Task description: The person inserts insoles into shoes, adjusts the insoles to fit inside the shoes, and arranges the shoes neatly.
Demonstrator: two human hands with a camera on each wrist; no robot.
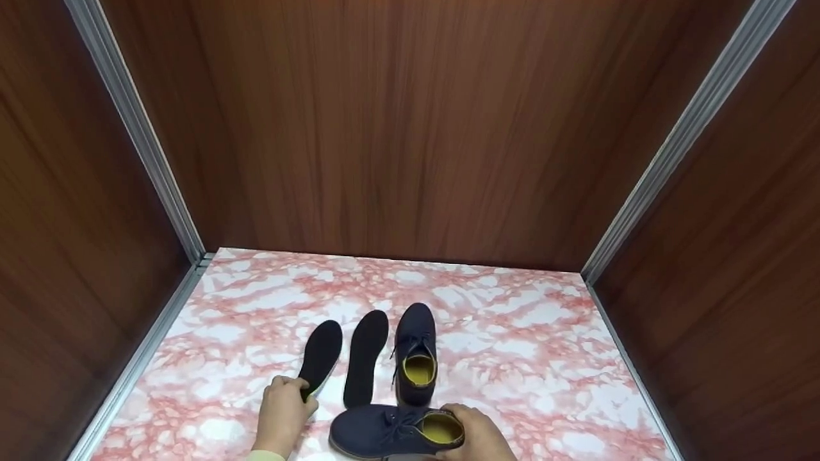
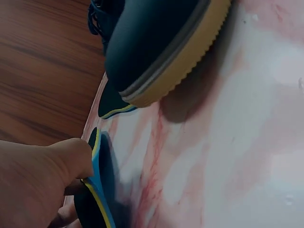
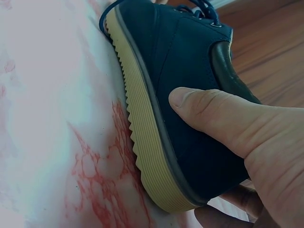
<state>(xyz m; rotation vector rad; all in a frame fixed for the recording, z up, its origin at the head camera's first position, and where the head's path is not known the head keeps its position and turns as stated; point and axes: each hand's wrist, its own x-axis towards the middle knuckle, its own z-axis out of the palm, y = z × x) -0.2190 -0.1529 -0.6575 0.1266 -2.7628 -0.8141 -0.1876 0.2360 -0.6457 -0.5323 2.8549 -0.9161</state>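
Observation:
My right hand [image 1: 477, 435] grips the heel of a navy lace-up shoe [image 1: 368, 430], which lies crosswise at the front with its toe to the left. In the right wrist view the thumb presses the side of that shoe [image 3: 185, 123] above its tan ridged sole. Over at the left, my left hand [image 1: 282, 413] pinches the near end of a black insole [image 1: 322, 352]. The left wrist view shows this insole [image 2: 97, 199] with yellow and blue layers at its edge. A second black insole [image 1: 366, 358] lies between it and the other navy shoe [image 1: 416, 352], whose toe points away.
The things stand on a table [image 1: 532, 371] with a red-and-white marbled top. Brown wood-grain panels [image 1: 397, 128] rise at the back and both sides, with metal strips [image 1: 679, 147] along the corners.

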